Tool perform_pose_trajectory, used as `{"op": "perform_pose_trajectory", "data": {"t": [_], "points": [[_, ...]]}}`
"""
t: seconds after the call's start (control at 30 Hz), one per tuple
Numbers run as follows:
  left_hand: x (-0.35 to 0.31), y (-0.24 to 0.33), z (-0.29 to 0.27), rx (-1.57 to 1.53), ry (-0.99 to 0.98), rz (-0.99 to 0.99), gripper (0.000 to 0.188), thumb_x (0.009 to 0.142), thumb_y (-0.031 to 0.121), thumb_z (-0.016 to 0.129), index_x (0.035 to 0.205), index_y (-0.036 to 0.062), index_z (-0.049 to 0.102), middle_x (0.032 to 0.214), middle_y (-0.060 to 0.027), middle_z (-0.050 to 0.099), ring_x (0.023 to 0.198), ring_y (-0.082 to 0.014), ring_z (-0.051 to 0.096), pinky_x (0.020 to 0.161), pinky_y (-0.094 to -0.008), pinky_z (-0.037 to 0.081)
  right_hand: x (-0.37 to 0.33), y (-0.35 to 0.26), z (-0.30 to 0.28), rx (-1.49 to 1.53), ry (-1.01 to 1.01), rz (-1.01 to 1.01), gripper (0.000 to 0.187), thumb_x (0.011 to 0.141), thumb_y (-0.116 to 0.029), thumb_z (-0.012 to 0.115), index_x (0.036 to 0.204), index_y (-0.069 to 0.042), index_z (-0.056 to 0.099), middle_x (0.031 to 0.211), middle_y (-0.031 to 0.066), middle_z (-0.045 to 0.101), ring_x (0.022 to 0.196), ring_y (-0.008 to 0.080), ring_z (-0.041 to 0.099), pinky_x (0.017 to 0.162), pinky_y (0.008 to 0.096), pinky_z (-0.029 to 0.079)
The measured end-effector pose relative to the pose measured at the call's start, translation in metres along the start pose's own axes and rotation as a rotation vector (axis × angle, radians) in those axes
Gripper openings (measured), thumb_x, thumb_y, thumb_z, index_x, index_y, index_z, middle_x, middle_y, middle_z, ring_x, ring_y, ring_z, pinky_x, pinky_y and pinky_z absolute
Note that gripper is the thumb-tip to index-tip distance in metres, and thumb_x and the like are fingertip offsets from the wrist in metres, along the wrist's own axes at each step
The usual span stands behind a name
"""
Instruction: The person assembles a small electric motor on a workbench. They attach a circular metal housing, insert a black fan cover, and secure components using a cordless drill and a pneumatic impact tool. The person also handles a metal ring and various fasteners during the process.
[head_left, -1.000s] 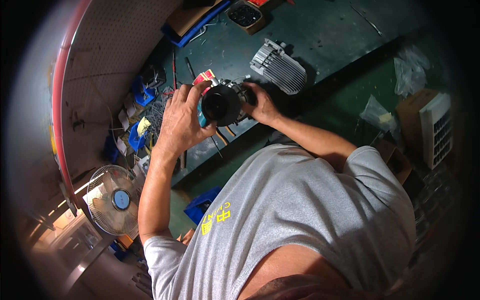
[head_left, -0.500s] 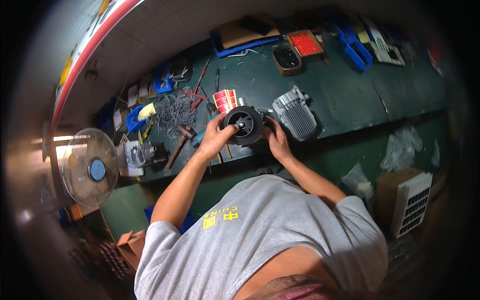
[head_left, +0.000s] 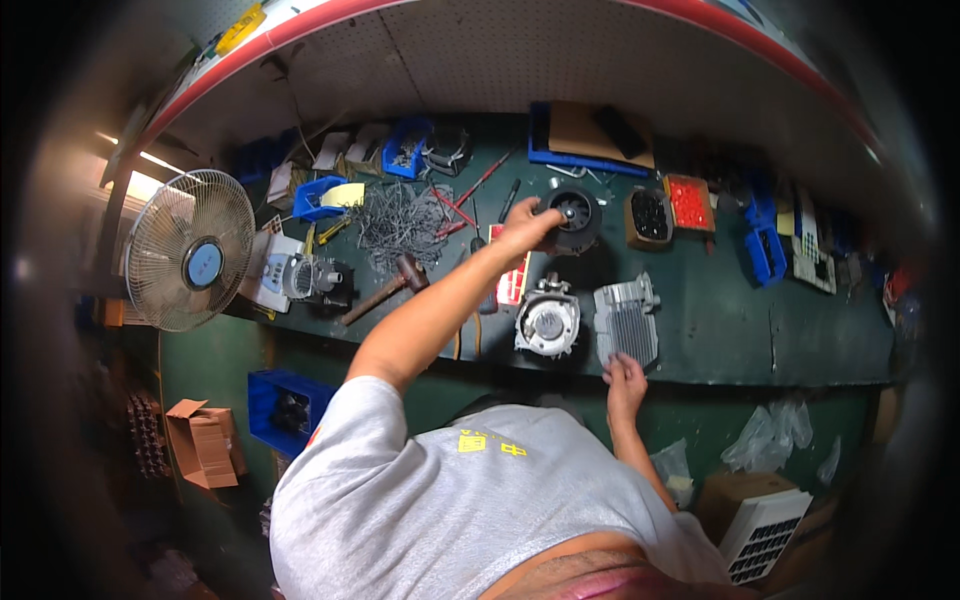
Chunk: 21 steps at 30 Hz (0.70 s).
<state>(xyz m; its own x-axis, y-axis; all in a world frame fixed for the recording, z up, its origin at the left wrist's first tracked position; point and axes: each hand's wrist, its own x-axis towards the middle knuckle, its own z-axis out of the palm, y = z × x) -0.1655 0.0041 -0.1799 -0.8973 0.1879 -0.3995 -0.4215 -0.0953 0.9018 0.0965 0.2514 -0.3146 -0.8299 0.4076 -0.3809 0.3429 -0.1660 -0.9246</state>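
Note:
My left hand (head_left: pixel 527 224) reaches far over the bench and grips a round black blower housing (head_left: pixel 584 238) with a bladed fan wheel inside. The thumb lies near the hub. A round silver metal casting (head_left: pixel 547 322) rests on the bench, nearer to me than the blower housing. To its right lies a grey finned metal housing (head_left: pixel 628 325). The fingers of my right hand (head_left: pixel 626 382) are bent together at the near edge of that finned housing and appear to grip it.
A hammer (head_left: pixel 385 288), a red-and-white label sheet (head_left: pixel 514 280) and a tangle of grey wires (head_left: pixel 400 225) lie left. Boxes of black parts (head_left: pixel 650 218) and red parts (head_left: pixel 688 203) stand at the back. A desk fan (head_left: pixel 195 250) is at far left.
My left hand has carried the blower housing farther back over the bench. My right hand has left it for the finned housing's near edge. The silver casting now shows; the view has shifted.

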Motion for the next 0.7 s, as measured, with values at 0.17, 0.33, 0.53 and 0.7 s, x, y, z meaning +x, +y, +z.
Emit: {"op": "perform_pose_trajectory", "data": {"t": [0.17,0.33,0.53,0.7], "points": [[0.077,-0.077,-0.003,0.001,0.131,-0.132,0.051,0.085,0.022,0.072,0.127,-0.0004,0.054,0.103,-0.0164,0.069,0.081,-0.0264,0.072,0.057,-0.038,0.063,-0.022,0.033,-0.057,-0.084,0.128,0.11,0.025,0.099,-0.01,0.063,0.119,0.004,0.065,0.105,0.0115,0.073,0.087,0.015,0.069,0.072,0.0262,0.056],[0.098,-0.127,-0.012,-0.076,-0.053,-0.292,0.059,0.092,0.024,0.068,0.143,0.007,0.044,0.128,-0.017,0.062,0.11,-0.0314,0.068,0.079,-0.0449,0.063,-0.047,0.113,-0.126,-0.488,0.162,-0.003,0.019,0.095,-0.006,0.062,0.11,0.004,0.069,0.094,0.0113,0.074,0.077,0.015,0.069,0.065,0.0281,0.056],[0.099,-0.128,-0.014,0.245,-0.098,-0.225,0.068,0.091,0.042,0.074,0.14,0.0035,0.047,0.122,-0.0163,0.063,0.098,-0.0256,0.068,0.073,-0.0413,0.064,-0.065,0.127,-0.138,-0.603,0.201,0.004,0.018,0.087,-0.012,0.068,0.097,0.001,0.076,0.084,0.0123,0.075,0.075,0.0182,0.072,0.072,0.033,0.058],[0.123,-0.131,-0.044,0.48,-0.02,0.02,0.068,0.09,0.048,0.074,0.135,-0.0009,0.061,0.118,-0.0179,0.069,0.108,-0.0264,0.065,0.094,-0.0335,0.052,-0.088,0.149,-0.168,-0.555,0.266,0.026,0.022,0.083,-0.018,0.071,0.095,-0.001,0.078,0.086,0.0132,0.076,0.078,0.0238,0.074,0.074,0.036,0.059]]}}
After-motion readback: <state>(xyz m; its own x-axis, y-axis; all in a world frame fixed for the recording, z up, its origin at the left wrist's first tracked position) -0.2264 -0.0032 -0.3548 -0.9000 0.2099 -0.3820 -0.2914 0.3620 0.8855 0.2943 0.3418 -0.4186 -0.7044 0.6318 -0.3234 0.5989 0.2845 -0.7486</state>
